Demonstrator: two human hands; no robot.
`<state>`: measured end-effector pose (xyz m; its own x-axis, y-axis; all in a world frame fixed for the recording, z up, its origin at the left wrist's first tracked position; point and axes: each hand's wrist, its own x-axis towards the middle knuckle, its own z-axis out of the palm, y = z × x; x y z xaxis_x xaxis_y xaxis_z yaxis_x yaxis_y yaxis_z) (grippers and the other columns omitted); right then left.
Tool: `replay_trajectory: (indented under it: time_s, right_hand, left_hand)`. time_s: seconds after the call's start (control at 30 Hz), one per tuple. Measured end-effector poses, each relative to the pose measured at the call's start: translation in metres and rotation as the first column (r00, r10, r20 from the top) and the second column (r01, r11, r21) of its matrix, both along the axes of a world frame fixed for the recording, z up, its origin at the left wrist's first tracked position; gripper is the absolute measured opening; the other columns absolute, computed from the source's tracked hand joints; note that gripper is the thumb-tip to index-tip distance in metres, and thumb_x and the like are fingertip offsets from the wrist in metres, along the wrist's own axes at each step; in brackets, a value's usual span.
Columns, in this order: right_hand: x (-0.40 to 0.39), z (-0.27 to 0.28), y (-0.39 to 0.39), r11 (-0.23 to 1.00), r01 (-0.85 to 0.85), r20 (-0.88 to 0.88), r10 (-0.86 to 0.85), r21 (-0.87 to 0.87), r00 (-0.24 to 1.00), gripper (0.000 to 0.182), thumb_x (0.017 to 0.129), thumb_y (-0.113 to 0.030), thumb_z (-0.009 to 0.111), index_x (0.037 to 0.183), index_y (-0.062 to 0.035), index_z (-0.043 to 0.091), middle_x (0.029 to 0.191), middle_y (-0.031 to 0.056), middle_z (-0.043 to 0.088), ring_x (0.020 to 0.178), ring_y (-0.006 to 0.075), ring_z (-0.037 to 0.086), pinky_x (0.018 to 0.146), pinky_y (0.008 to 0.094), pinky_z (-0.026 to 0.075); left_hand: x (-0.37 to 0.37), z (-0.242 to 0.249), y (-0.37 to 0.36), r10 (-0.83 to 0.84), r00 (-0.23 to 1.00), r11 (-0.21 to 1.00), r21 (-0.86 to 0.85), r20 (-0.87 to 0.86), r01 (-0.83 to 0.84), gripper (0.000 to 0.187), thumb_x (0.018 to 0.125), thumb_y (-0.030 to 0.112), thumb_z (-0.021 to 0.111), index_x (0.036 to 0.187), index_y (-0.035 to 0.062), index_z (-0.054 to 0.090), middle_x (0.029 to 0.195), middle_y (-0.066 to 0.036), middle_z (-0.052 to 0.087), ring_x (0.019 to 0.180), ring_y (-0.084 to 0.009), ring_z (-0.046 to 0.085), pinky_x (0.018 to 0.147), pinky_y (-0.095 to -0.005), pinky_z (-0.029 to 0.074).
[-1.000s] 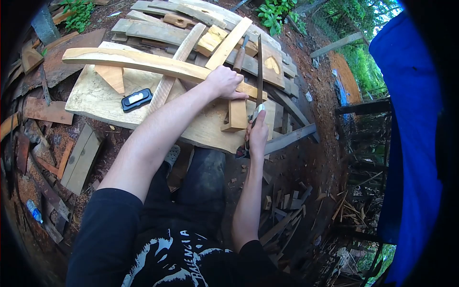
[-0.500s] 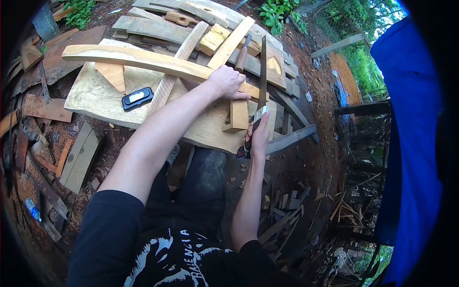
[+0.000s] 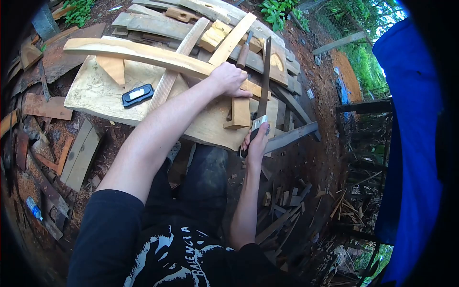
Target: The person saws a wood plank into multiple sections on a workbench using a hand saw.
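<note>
My left hand [image 3: 228,80] is closed around a long, slightly curved wooden beam [image 3: 138,51] near its right end, with the thumb stretched along it. In my right hand [image 3: 257,139] is the handle of a handsaw [image 3: 266,79], its long blade pointing away from me and running against the beam's right end. A small wooden block [image 3: 240,113] stands beneath that end. Under the beam a narrow batten [image 3: 179,60] lies crosswise on a broad wooden slab [image 3: 86,95]. Beyond my left hand is a chisel [image 3: 244,51] with a wooden handle.
A black case [image 3: 137,95] lies on the slab, near a triangular offcut [image 3: 111,68]. Several planks [image 3: 158,27] are stacked at the back. Scrap boards [image 3: 82,153] and a plastic bottle [image 3: 33,208] are on the ground at left. A blue tarp [image 3: 411,143] hangs at right.
My right hand has drawn the handsaw a little toward me, and the blade leans slightly more to the right. My left hand keeps its hold on the beam.
</note>
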<state>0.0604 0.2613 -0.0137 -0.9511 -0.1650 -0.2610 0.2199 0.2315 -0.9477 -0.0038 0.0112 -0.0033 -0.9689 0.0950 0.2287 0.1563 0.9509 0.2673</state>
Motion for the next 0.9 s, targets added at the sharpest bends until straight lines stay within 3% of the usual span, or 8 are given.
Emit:
replay_trajectory:
  time_s: [0.07, 0.3, 0.43, 0.63, 0.67, 0.73, 0.8, 0.9]
  right_hand:
    - [0.012, 0.002, -0.004, 0.998, -0.003, -0.064, 0.007, 0.056, 0.998, 0.069, 0.107, -0.066, 0.03, 0.084, -0.0045, 0.051, 0.053, -0.0007, 0.04, 0.04, 0.0117, 0.038, 0.042, 0.0282, 0.035]
    - [0.149, -0.025, 0.103, 0.999, -0.007, 0.05, 0.01, -0.046, 0.999, 0.062, 0.11, -0.055, 0.03, 0.091, -0.002, 0.054, 0.057, 0.0013, 0.045, 0.043, 0.0115, 0.042, 0.043, 0.027, 0.035]
    - [0.208, -0.023, 0.147, 0.996, 0.046, 0.074, -0.041, -0.071, 0.996, 0.061, 0.109, -0.057, 0.034, 0.095, -0.0005, 0.054, 0.059, 0.0017, 0.046, 0.045, 0.0103, 0.043, 0.043, 0.0256, 0.035]
    - [0.155, 0.017, 0.108, 0.997, 0.066, 0.122, -0.071, 0.043, 0.99, 0.06, 0.11, -0.053, 0.032, 0.09, -0.002, 0.055, 0.054, 0.0007, 0.044, 0.041, 0.0109, 0.041, 0.041, 0.0263, 0.033]
    - [0.134, 0.019, 0.096, 0.996, 0.034, 0.095, -0.042, 0.088, 0.995, 0.062, 0.111, -0.054, 0.029, 0.086, -0.0035, 0.055, 0.054, 0.0005, 0.044, 0.041, 0.0113, 0.041, 0.041, 0.0272, 0.034]
    - [0.079, -0.022, 0.083, 0.966, 0.019, -0.166, 0.025, 0.26, 0.986, 0.063, 0.111, -0.053, 0.031, 0.079, -0.0051, 0.054, 0.052, -0.001, 0.044, 0.04, 0.0106, 0.042, 0.04, 0.027, 0.034]
    - [0.038, 0.018, 0.032, 0.981, 0.006, -0.034, 0.001, 0.193, 0.999, 0.065, 0.11, -0.056, 0.033, 0.074, -0.0059, 0.053, 0.05, -0.0016, 0.043, 0.04, 0.0105, 0.042, 0.04, 0.0274, 0.034]
    - [-0.004, 0.027, 0.001, 0.974, -0.006, -0.1, 0.029, 0.225, 0.995, 0.066, 0.109, -0.059, 0.035, 0.073, -0.0055, 0.053, 0.05, -0.0016, 0.043, 0.039, 0.0102, 0.043, 0.04, 0.0272, 0.034]
  left_hand:
    - [-0.003, 0.004, -0.005, 0.015, 1.0, 1.0, -0.016, 0.0, -0.015, 0.08, 0.087, 0.081, 0.052, 0.092, 0.0038, 0.073, 0.085, -0.016, 0.075, 0.079, -0.0323, 0.075, 0.071, -0.0432, 0.058]
    - [-0.002, 0.004, -0.001, 0.019, 1.0, 1.0, -0.012, 0.006, -0.019, 0.08, 0.087, 0.08, 0.052, 0.088, 0.0033, 0.073, 0.083, -0.015, 0.075, 0.079, -0.0319, 0.075, 0.072, -0.0431, 0.059]
    - [-0.002, 0.003, -0.003, -0.016, 1.0, 1.0, 0.01, -0.027, 0.017, 0.077, 0.089, 0.077, 0.054, 0.089, 0.0012, 0.07, 0.074, -0.02, 0.07, 0.072, -0.0378, 0.072, 0.069, -0.046, 0.058]
    - [-0.005, 0.001, -0.004, -0.057, 0.997, 0.998, 0.012, -0.057, 0.058, 0.078, 0.09, 0.076, 0.054, 0.084, 0.0002, 0.068, 0.072, -0.022, 0.069, 0.07, -0.0402, 0.071, 0.068, -0.0475, 0.057]
    - [-0.007, 0.001, -0.004, -0.062, 0.996, 0.998, 0.006, -0.065, 0.063, 0.078, 0.09, 0.076, 0.054, 0.084, 0.0002, 0.068, 0.072, -0.022, 0.069, 0.07, -0.0402, 0.071, 0.068, -0.0475, 0.057]
    - [-0.007, -0.002, -0.004, -0.049, 0.997, 0.999, -0.002, -0.055, 0.049, 0.079, 0.09, 0.077, 0.053, 0.084, -0.0004, 0.068, 0.072, -0.023, 0.069, 0.072, -0.0408, 0.071, 0.069, -0.048, 0.057]
    - [-0.005, -0.001, -0.003, -0.05, 0.997, 0.999, -0.008, -0.067, 0.049, 0.079, 0.09, 0.077, 0.053, 0.084, -0.0006, 0.068, 0.072, -0.023, 0.069, 0.072, -0.0407, 0.071, 0.07, -0.0482, 0.057]
    - [-0.002, 0.002, -0.003, -0.036, 0.997, 0.999, -0.004, -0.074, 0.035, 0.08, 0.09, 0.077, 0.053, 0.084, -0.0009, 0.068, 0.073, -0.024, 0.069, 0.072, -0.0406, 0.071, 0.07, -0.0486, 0.056]
